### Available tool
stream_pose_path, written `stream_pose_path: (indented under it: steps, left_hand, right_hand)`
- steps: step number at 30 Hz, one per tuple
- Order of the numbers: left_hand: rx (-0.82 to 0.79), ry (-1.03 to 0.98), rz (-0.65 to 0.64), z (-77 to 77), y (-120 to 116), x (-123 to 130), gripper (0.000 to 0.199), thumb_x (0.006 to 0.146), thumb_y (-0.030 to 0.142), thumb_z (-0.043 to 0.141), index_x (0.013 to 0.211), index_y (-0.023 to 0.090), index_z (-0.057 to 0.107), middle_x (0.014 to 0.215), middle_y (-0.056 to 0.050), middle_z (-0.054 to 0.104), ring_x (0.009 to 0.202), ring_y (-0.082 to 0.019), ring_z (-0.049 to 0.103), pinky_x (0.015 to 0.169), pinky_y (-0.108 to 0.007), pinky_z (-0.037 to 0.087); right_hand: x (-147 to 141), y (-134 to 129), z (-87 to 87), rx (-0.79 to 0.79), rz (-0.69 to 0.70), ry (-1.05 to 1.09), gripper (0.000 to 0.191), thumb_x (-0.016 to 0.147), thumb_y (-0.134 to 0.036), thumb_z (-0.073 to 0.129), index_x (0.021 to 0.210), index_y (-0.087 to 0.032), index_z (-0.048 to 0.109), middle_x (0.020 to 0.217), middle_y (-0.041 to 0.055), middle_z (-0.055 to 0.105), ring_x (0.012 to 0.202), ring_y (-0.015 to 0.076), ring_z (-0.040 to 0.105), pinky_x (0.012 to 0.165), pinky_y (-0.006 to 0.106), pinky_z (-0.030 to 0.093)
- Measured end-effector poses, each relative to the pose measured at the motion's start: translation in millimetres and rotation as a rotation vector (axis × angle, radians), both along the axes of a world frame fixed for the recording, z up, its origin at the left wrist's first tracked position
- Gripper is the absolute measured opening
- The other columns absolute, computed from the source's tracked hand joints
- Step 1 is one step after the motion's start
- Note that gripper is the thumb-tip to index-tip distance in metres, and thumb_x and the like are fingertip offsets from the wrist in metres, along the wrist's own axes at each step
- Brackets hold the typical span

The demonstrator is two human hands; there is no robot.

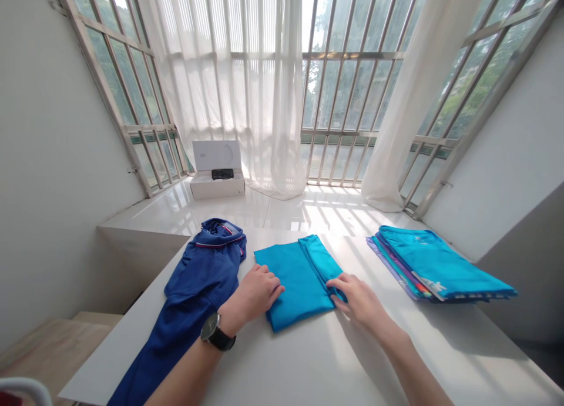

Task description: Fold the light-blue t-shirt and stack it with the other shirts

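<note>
A turquoise garment (288, 277) lies folded on the white table in front of me, with a doubled-over band along its right side. My left hand (259, 291), below a wrist wearing a black-strapped watch (217, 332), is closed at the garment's left edge, its fingers curled onto the cloth. At the right edge, my right hand (350, 297) pinches the folded band between thumb and fingers; part of the grip is hidden. To the left, a dark blue garment (205, 271) with a red-and-white trimmed collar lies loosely and runs under my left forearm.
On the table's right side is a stack of folded clothes (440, 265), turquoise on top. An open white box (218, 187) holding a black object (222, 174) stands on the window ledge (282, 212). Sheer curtains (273, 100) hang before barred windows.
</note>
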State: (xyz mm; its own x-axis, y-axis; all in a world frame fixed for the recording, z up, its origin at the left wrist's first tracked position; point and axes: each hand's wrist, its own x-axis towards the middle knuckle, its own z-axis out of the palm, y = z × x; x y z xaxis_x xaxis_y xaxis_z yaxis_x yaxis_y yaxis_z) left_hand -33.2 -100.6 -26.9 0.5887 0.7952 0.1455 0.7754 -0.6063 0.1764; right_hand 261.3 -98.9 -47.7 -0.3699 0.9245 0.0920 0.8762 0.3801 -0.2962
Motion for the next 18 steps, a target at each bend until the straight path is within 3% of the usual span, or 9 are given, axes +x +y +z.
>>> stream_pose_path:
  steps: [4,7,11,15,18]
  left_hand:
    - [-0.069,-0.067,-0.126,-0.3,-12.2,13.0,0.042,0.103,0.04,0.047,0.071,0.021,0.066,0.073,-0.004,0.069,0.082,-0.021,0.058,0.079,-0.037,0.038]
    - [-0.161,-0.175,-0.209,-2.1,-20.0,18.5,0.037,0.101,0.042,0.051,0.076,0.024,0.072,0.073,-0.002,0.071,0.088,-0.021,0.06,0.085,-0.035,0.039]
    - [-0.353,-0.331,-0.36,-6.2,-24.9,21.2,0.018,0.095,0.043,0.061,0.1,0.032,0.076,0.1,0.002,0.077,0.114,-0.023,0.058,0.103,-0.035,0.036]
    - [-0.477,-0.356,-0.502,-12.1,-23.5,24.7,0.047,0.083,0.059,0.071,0.123,0.034,0.068,0.131,0.001,0.068,0.134,-0.029,0.046,0.112,-0.041,0.03]
    - [-0.457,-0.338,-0.529,-18.0,-21.2,27.6,0.05,0.085,0.057,0.07,0.129,0.033,0.065,0.136,0.0,0.064,0.137,-0.031,0.044,0.114,-0.044,0.028]
  right_hand:
    - [7.8,9.6,-17.4,0.083,-0.158,0.026,0.039,0.091,-0.022,0.043,0.125,-0.024,0.062,0.121,0.0112,0.063,0.106,0.0257,0.063,0.084,0.035,0.05]
    - [5.0,14.3,-28.9,0.09,-0.205,0.086,0.038,0.094,-0.019,0.035,0.126,-0.021,0.057,0.123,0.0122,0.062,0.106,0.0243,0.064,0.082,0.033,0.051]
    - [3.3,22.1,-36.4,0.111,-0.158,0.183,0.034,0.097,-0.023,0.033,0.113,-0.019,0.062,0.116,0.0119,0.065,0.106,0.024,0.064,0.09,0.037,0.052]
    - [6.6,28.9,-41.4,0.132,-0.079,0.32,0.035,0.098,-0.03,0.038,0.119,-0.019,0.063,0.127,0.0122,0.064,0.118,0.0239,0.061,0.105,0.041,0.047]
    - [9.1,32.0,-45.8,0.138,-0.094,0.336,0.04,0.097,-0.041,0.044,0.124,-0.019,0.063,0.137,0.0139,0.059,0.127,0.0278,0.056,0.112,0.046,0.043]
